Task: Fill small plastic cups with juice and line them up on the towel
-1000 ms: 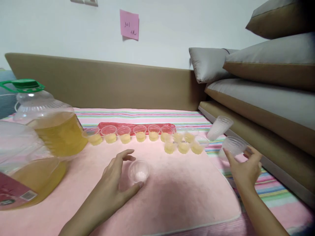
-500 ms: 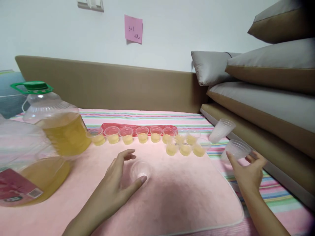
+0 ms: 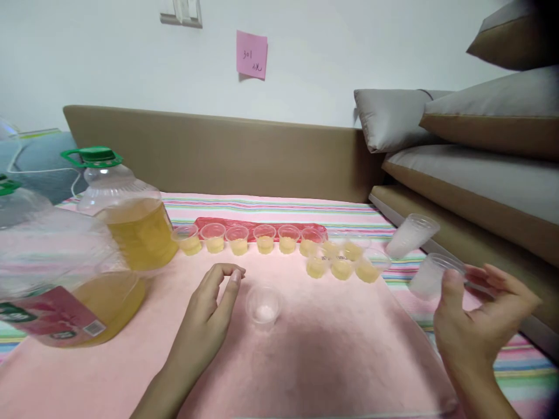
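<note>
My left hand point(image 3: 213, 302) is open and empty, its fingers loosely bent and the thumb near the index fingertip. Just right of it, an empty clear plastic cup point(image 3: 264, 307) stands upright on the pink mat. My right hand point(image 3: 483, 311) is open beside clear plastic cups point(image 3: 432, 278) that look stacked and tilted; the thumb overlaps their rim in view, and I cannot tell whether it touches. Behind these lies another tilted cup stack point(image 3: 410, 237). Several cups with yellow liquid point(image 3: 265, 240) form a row at the back, with more cups point(image 3: 342, 267) grouped at its right end.
Two large jugs of yellow liquid, one green-capped point(image 3: 140, 233) and one pink-labelled point(image 3: 56, 314), stand on the left. A red plastic wrapper point(image 3: 231, 224) lies behind the row. Stacked cushions point(image 3: 480, 174) border the right; a brown board point(image 3: 227, 154) runs along the back.
My left thumb has moved off the empty cup toward the index finger, leaving the cup standing. My right hand has let go of the cups and spread its fingers. The view has shifted left.
</note>
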The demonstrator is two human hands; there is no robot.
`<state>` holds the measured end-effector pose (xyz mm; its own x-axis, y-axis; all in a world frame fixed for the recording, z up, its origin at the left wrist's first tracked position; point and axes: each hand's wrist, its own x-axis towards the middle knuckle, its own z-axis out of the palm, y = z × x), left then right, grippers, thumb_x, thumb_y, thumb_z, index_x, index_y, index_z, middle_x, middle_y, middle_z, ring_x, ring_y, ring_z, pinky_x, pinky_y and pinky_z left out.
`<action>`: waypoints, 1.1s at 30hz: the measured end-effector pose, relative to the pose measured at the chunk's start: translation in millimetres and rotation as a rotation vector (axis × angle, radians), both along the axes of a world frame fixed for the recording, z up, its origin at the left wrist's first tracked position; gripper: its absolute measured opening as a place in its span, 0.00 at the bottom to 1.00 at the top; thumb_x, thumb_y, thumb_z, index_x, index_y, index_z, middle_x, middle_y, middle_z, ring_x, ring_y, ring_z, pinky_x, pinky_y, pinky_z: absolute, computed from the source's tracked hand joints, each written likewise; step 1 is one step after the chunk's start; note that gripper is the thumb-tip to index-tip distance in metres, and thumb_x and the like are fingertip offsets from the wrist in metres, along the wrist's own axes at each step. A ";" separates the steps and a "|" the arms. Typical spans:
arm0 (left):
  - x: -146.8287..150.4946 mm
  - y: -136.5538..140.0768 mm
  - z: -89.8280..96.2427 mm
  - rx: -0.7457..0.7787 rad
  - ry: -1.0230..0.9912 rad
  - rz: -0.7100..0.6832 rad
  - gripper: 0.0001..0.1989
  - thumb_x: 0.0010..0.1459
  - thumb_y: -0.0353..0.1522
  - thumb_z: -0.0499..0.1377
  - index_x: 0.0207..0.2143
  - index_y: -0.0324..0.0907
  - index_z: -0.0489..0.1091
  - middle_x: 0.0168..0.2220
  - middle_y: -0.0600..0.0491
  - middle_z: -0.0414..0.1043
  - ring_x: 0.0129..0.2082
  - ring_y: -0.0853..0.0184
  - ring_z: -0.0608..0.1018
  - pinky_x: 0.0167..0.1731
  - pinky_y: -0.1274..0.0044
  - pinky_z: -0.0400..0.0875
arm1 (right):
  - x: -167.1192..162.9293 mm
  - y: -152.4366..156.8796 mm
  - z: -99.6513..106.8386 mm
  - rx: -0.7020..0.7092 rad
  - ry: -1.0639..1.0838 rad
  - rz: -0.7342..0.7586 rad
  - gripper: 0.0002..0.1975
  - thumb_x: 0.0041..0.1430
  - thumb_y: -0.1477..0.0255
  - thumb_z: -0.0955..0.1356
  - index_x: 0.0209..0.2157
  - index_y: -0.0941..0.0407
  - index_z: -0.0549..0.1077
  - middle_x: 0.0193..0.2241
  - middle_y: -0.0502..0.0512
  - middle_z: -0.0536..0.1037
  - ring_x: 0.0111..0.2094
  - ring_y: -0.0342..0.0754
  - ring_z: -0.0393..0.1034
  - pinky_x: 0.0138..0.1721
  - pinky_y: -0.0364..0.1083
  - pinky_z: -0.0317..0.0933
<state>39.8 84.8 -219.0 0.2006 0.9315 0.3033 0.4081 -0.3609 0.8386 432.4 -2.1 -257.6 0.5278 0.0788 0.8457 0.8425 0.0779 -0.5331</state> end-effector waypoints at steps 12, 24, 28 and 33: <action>-3.4 3.6 -6.6 0.013 -0.064 0.037 0.12 0.72 0.43 0.51 0.48 0.48 0.68 0.50 0.51 0.72 0.55 0.59 0.73 0.57 0.64 0.64 | -193.3 20.6 -15.6 -0.598 0.146 0.942 0.34 0.60 0.57 0.77 0.62 0.49 0.63 0.59 0.55 0.66 0.59 0.59 0.61 0.59 0.58 0.64; -1.9 2.9 -3.8 0.028 -0.098 0.070 0.13 0.69 0.45 0.55 0.46 0.48 0.69 0.48 0.52 0.73 0.54 0.59 0.74 0.60 0.60 0.65 | -208.0 28.3 -18.5 -0.582 0.125 0.957 0.30 0.61 0.62 0.74 0.61 0.47 0.62 0.57 0.54 0.66 0.58 0.59 0.61 0.58 0.62 0.62; -1.9 2.0 -4.2 0.023 -0.100 0.068 0.13 0.69 0.46 0.56 0.46 0.48 0.69 0.48 0.52 0.73 0.54 0.59 0.74 0.60 0.59 0.65 | -207.4 27.6 -17.4 -0.576 0.141 0.946 0.29 0.64 0.61 0.72 0.63 0.47 0.60 0.57 0.54 0.66 0.59 0.59 0.61 0.59 0.63 0.61; -2.4 1.4 -3.7 0.015 -0.100 0.072 0.14 0.69 0.46 0.56 0.46 0.48 0.68 0.49 0.52 0.72 0.55 0.58 0.73 0.61 0.59 0.65 | -201.0 30.1 -15.4 -0.536 0.134 0.870 0.30 0.66 0.59 0.72 0.63 0.48 0.60 0.57 0.56 0.67 0.59 0.60 0.62 0.59 0.65 0.60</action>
<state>37.4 86.2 -222.7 0.1019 0.9375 0.3328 0.3482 -0.3470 0.8709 231.4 28.0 -273.0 0.1956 0.8283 0.5250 0.5394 0.3562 -0.7630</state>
